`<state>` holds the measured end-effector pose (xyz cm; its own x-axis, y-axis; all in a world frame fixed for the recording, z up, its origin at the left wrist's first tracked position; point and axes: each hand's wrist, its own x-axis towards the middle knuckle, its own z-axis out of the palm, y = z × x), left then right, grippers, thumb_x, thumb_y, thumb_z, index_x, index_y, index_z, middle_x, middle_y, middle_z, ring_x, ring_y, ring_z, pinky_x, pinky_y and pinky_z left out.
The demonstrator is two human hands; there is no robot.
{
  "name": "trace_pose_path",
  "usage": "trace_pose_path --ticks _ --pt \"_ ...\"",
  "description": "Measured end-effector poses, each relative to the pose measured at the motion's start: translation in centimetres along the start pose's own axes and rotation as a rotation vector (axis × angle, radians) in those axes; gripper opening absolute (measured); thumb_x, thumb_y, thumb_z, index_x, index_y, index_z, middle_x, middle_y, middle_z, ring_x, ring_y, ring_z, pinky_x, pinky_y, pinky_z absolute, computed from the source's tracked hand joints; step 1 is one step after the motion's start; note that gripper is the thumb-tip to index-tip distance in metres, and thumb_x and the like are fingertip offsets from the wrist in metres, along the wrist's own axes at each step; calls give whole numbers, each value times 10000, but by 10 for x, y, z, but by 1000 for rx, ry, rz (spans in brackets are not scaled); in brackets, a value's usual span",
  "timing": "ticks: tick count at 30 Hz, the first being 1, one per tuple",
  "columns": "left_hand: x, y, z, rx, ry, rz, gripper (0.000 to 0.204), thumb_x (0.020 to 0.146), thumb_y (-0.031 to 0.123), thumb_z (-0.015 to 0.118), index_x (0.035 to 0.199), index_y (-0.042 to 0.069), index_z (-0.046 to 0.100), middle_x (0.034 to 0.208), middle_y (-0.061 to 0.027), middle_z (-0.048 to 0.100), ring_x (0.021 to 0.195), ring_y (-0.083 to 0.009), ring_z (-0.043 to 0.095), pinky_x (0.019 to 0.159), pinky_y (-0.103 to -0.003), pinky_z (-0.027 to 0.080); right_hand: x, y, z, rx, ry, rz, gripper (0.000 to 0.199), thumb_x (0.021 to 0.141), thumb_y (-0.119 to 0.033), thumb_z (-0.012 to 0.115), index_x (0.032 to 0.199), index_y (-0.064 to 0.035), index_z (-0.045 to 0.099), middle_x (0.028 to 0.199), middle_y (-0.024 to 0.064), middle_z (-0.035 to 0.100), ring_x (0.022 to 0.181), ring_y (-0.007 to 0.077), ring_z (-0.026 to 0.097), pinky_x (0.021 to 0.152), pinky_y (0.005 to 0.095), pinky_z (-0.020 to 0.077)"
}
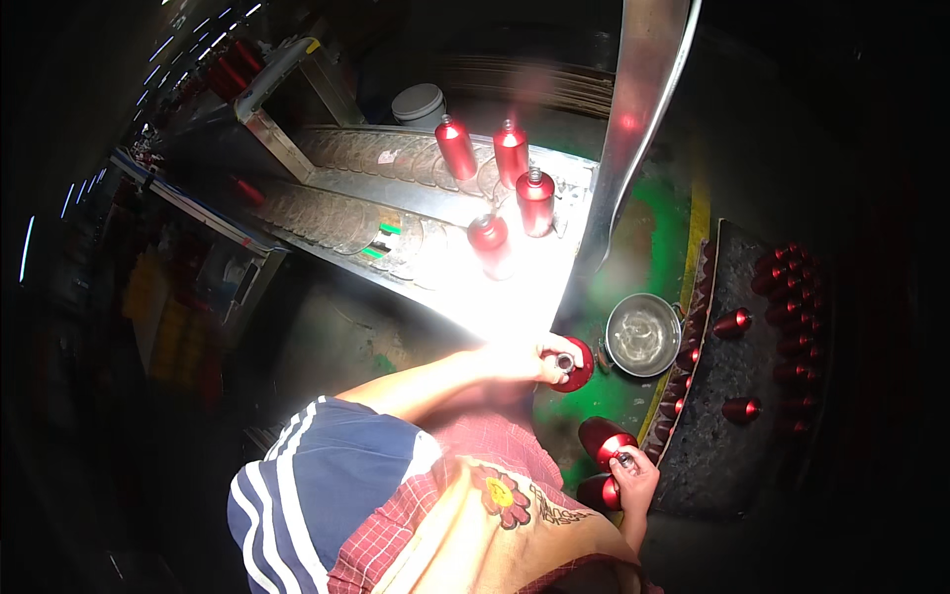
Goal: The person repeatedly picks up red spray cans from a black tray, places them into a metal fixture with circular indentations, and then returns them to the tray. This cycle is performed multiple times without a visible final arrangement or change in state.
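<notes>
My left hand is closed at the neck of a glossy red metal bottle, whose open mouth faces up toward me beside the brightly lit end of the conveyor. Lower and to the right, my right hand grips a second red bottle by its narrow neck; this one lies tilted, its body pointing up and left. Just below it, another red bottle shows partly past my right fingers, and I cannot tell if they touch it. Several red bottles stand on the conveyor, among them one upright bottle near its end.
The slatted conveyor runs off to the far left. A metal pot of cloudy liquid stands right of my left hand. Farther right, a dark board carries many red bottles. A metal post rises behind the conveyor end, and a white bucket sits beyond.
</notes>
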<state>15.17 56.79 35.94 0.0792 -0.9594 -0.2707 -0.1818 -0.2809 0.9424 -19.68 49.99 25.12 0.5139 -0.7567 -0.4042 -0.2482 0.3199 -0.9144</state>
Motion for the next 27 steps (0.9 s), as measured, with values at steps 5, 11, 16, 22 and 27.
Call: trace_pose_path --ticks 5,11,16,22,27 --pt "-101 -33 -116 -40 342 -113 239 809 -11 696 1047 15 690 740 16 602 596 -65 525 536 -214 410 10 -34 110 -98 -234 -55 245 773 14 777 1010 23 713 872 -23 647 696 16 515 611 176 423" --pt "-179 -38 -326 -217 856 -116 220 827 5 691 1046 -6 665 666 5 572 433 -36 400 420 -205 279 68 -101 254 -260 -355 -255 255 730 -8 818 969 12 730 841 -28 672 691 15 531 596 175 437" --pt "-168 -92 -556 -305 1162 90 267 850 58 705 1107 7 654 638 33 505 448 -39 405 414 -207 271 136 -160 406 -25 -355 -250 246 737 51 771 970 -7 718 836 -39 643 675 9 494 589 166 375" --pt "-77 -237 -799 -502 1246 19 240 804 54 743 1021 67 641 653 30 523 496 -64 449 450 -227 314 207 -224 546 -156 -275 -249 270 769 34 762 1029 -25 719 878 -55 656 700 -7 485 625 156 405" --pt "-14 -344 -900 -616 1171 -185 306 821 82 742 1095 74 608 655 13 530 498 -84 454 446 -241 320 261 -251 596 -206 -262 -215 284 773 18 771 1047 -32 717 667 -106 464 608 -13 364 534 180 295"
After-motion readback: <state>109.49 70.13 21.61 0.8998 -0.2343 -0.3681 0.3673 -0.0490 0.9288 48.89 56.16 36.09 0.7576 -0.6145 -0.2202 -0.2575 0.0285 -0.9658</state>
